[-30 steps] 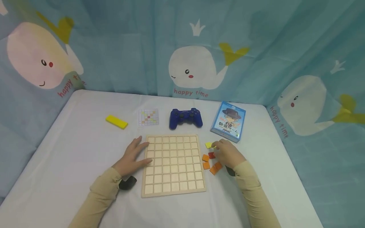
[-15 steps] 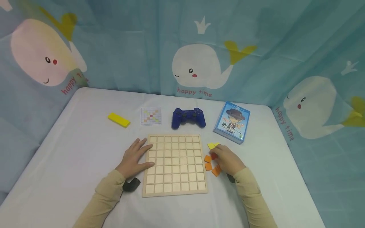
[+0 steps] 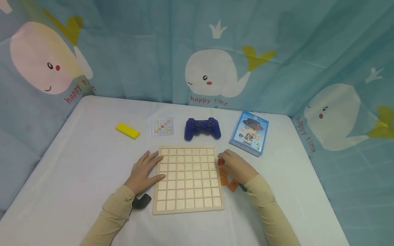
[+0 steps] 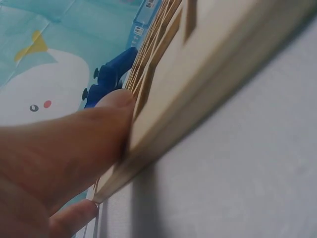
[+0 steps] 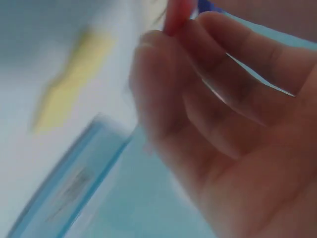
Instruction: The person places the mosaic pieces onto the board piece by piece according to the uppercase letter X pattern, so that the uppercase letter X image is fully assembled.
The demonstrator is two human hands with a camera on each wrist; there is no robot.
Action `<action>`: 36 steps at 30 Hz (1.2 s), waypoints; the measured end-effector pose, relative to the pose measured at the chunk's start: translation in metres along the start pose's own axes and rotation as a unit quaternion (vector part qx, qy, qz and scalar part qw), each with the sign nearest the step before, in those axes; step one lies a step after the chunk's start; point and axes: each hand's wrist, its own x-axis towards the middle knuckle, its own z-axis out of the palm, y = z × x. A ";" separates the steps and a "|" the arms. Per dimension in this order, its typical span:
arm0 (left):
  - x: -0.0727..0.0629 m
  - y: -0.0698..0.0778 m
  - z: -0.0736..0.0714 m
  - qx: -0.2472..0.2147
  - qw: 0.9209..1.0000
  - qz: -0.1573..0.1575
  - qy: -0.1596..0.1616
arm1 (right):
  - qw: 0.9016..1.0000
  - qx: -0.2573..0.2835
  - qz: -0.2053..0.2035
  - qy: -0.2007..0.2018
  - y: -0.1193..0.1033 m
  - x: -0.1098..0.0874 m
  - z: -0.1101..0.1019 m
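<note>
A light wooden grid board lies flat on the white table. My left hand rests on its left edge, fingers spread. In the left wrist view, the thumb touches the frame of the board. Just beyond the board's right edge, my right hand pinches a small red tile between thumb and fingertips. That red tile also shows at the top of the right wrist view. Several orange tiles lie under and beside the hand. Yellow tiles appear blurred in the right wrist view; in the head view the hand hides them.
Behind the board are a yellow block, a printed grid card, a blue game controller and a blue box. A curtain with whales hangs along the table's back edge.
My right hand has moved from above the scattered tiles leftward to the board's right edge, taking the red tile with it. The left hand stays on the board.
</note>
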 end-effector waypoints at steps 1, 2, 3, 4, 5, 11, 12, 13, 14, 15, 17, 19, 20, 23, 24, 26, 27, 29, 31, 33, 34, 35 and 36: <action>0.000 0.000 0.000 0.001 1.000 0.001 0.002 | 1.000 0.007 -0.019 0.001 -0.005 0.008 -0.001; 0.000 0.000 0.000 0.001 1.000 0.001 0.003 | 0.999 0.014 -0.039 0.004 -0.009 0.015 -0.001; 0.000 0.000 0.000 0.000 1.000 0.002 0.005 | 0.998 0.022 -0.055 0.006 -0.014 0.023 0.000; -0.001 0.000 0.000 -0.002 1.000 0.002 0.007 | 0.997 0.028 -0.072 0.009 -0.019 0.031 0.001; -0.001 0.000 0.000 -0.004 1.000 0.003 0.008 | 0.996 0.036 -0.084 0.008 -0.024 0.039 0.002; -0.002 -0.001 0.001 -0.012 1.000 -0.002 0.004 | 0.992 0.051 -0.111 -0.028 -0.055 0.081 0.016; -0.002 0.000 0.001 -0.011 1.000 -0.003 0.003 | 0.992 0.043 -0.112 -0.038 -0.060 0.087 0.019; -0.002 0.000 0.001 -0.009 1.000 -0.005 0.001 | 0.992 0.036 -0.113 -0.047 -0.064 0.092 0.022; -0.002 0.000 0.001 -0.007 1.000 -0.006 0.000 | 0.992 0.028 -0.111 -0.059 -0.068 0.098 0.026; -0.002 0.000 0.001 -0.006 1.000 -0.006 0.000 | 0.991 0.023 -0.110 -0.067 -0.072 0.102 0.029; -0.002 0.001 -0.001 -0.005 1.000 -0.008 -0.001 | 0.991 0.014 -0.110 -0.078 -0.078 0.109 0.035; -0.002 0.001 -0.002 -0.004 1.000 -0.006 -0.001 | 0.990 0.015 -0.111 -0.084 -0.082 0.114 0.040; -0.002 0.001 -0.002 -0.004 1.000 -0.005 0.000 | 0.990 0.017 -0.111 -0.085 -0.084 0.116 0.042; -0.002 0.002 -0.002 -0.005 1.000 -0.002 0.001 | 0.990 0.012 -0.113 -0.082 -0.085 0.118 0.046; -0.002 0.003 -0.002 -0.005 1.000 -0.001 0.001 | 0.990 0.011 -0.114 -0.081 -0.084 0.119 0.047; -0.002 0.003 -0.002 -0.005 1.000 -0.002 0.001 | 0.990 0.008 -0.117 -0.078 -0.084 0.119 0.048; -0.002 0.003 -0.001 -0.003 1.000 -0.003 0.000 | 0.990 0.006 -0.120 -0.076 -0.084 0.118 0.048; -0.002 0.003 -0.001 -0.001 1.000 -0.005 -0.001 | 0.989 0.004 -0.124 -0.075 -0.083 0.118 0.049; -0.002 0.003 -0.002 0.001 1.000 -0.006 -0.001 | 0.989 0.002 -0.129 -0.074 -0.083 0.119 0.050; -0.002 0.004 -0.002 0.003 1.000 -0.007 -0.001 | 0.988 0.000 -0.132 -0.073 -0.083 0.120 0.051; -0.002 0.004 -0.002 0.002 1.000 -0.008 -0.001 | 0.988 -0.001 -0.133 -0.074 -0.083 0.121 0.051; -0.002 0.004 -0.003 0.002 1.000 -0.008 -0.001 | 0.988 -0.002 -0.134 -0.074 -0.083 0.121 0.051; -0.002 0.003 -0.003 0.002 1.000 -0.008 0.000 | 0.988 -0.002 -0.135 -0.075 -0.083 0.122 0.051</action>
